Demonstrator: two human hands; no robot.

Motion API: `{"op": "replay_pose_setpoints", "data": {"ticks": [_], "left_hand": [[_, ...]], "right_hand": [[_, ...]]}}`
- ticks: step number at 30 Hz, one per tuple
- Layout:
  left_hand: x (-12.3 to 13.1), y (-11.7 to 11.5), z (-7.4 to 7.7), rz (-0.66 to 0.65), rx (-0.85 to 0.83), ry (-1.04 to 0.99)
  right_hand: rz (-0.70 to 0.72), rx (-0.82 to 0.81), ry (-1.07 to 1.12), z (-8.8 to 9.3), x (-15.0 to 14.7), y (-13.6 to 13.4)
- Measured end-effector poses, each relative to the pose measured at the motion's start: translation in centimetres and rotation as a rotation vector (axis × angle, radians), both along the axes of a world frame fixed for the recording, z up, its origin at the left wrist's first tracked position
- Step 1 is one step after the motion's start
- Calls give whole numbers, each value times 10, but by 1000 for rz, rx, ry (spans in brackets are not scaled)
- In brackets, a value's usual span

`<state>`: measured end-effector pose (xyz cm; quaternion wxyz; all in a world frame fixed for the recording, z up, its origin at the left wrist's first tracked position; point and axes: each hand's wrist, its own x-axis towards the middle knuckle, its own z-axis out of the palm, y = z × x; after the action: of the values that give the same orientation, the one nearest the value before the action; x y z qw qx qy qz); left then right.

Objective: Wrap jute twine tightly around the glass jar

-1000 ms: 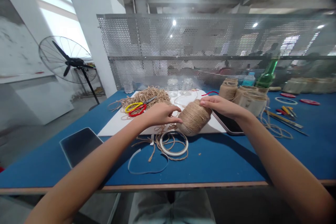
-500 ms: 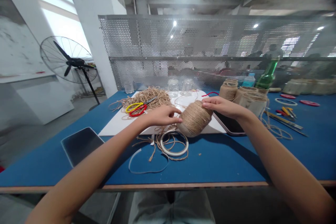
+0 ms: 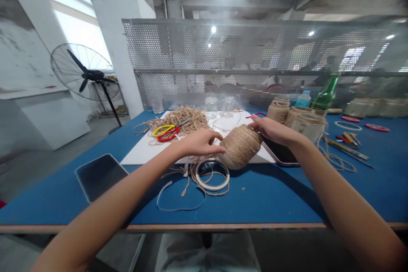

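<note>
A jar wrapped in jute twine (image 3: 242,146) lies tilted on its side between my hands, above the front edge of the white sheet (image 3: 140,153). My left hand (image 3: 204,141) grips its left end, thumb and fingers curled against it. At the upper right end, my right hand (image 3: 267,127) holds the rim with its fingertips; part of those fingers is hidden behind the jar. Just below are a white ring of tape (image 3: 212,188) and loose twine strands (image 3: 183,191). Scissors with yellow and red handles (image 3: 167,132) rest on a twine heap (image 3: 191,114).
Two glass jars (image 3: 211,106) stand at the back. On the right are twine-wrapped jars (image 3: 278,110), a green bottle (image 3: 327,93), a phone (image 3: 280,153) and several tools (image 3: 346,148). A dark tablet (image 3: 100,176) lies left; a clear strip (image 3: 181,209) curves near the front edge.
The wrapped jar has shifted slightly right and turned a little in my hands. My right fingers have moved up along its rim, and my left hand has followed to the right.
</note>
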<state>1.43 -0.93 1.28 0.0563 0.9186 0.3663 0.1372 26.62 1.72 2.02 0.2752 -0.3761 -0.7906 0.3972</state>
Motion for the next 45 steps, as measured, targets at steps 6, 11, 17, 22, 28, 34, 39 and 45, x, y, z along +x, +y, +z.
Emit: {"op": "replay_pose_setpoints", "data": {"ticks": [6,11,17,22,28,34,39,45], "left_hand": [[1,-2,-2,-15,66,12],[-1,0,-2,-14,71,15],[-1,3,-4,6,52,14],[-6,10,-7,-54,33,-18],[-12,17,-7,-86,-23,-37],[-14,13,0,-75,-138,-65],[-13,16,-6,-84,-168,-9],[-12,17,-8,-61,-127,-18]], "right_hand": [[-17,61,-119,5,1,-3],[40,42,-106,6,2,-4],[30,44,-70,6,0,-5],[33,38,-50,3,0,-3],[-12,122,-76,2,-1,-3],[19,180,-41,5,-6,-7],[102,130,-83,5,-8,-6],[125,165,-139,5,-2,-3]]}}
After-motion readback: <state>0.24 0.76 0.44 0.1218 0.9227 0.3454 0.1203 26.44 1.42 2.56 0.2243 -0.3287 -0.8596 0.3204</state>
